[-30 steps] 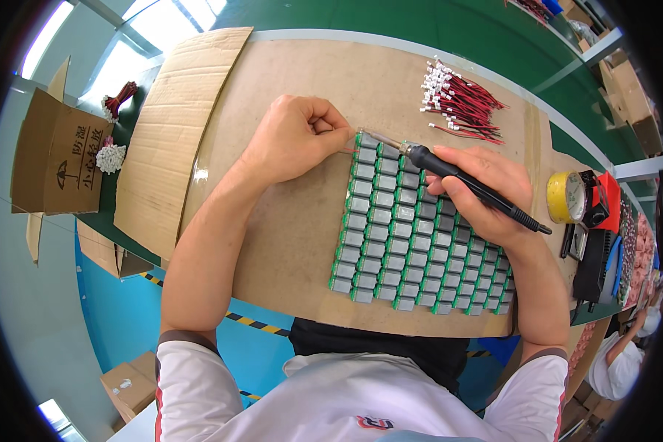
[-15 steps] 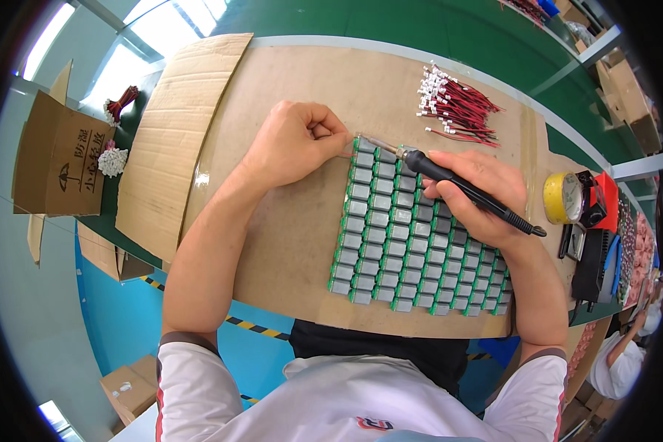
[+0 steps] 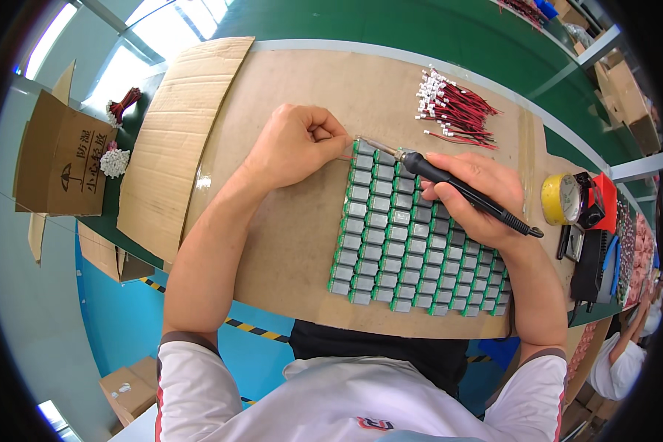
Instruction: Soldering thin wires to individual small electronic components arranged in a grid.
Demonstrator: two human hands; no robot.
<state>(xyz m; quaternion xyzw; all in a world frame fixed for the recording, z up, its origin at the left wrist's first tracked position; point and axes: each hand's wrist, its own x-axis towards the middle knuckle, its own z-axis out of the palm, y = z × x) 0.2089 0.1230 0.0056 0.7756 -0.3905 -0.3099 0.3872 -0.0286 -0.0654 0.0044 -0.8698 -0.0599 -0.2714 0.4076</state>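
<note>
My right hand (image 3: 486, 193) is closed around the black handle of a soldering iron (image 3: 460, 188). Its metal tip points left and reaches the far left corner of a block of small grey battery packs with green circuit boards (image 3: 399, 216), laid in staggered rows. At that same corner my left hand (image 3: 299, 145) pinches a thin red wire, which shows just below the fingertips beside the first pack. Whether the tip touches the wire or the board is too small to tell.
Red and black wire leads with white connectors (image 3: 457, 109) lie beyond the packs. A cardboard sheet (image 3: 186, 140) covers the table's left side, beside an open carton (image 3: 65, 156). Yellow tape (image 3: 560, 198) and a black box (image 3: 595, 267) stand at right. A co-worker (image 3: 617, 366) sits far right.
Almost nothing differs. Both hands and the soldering iron hold the same place at the corner pack; the whole view has shifted very slightly.
</note>
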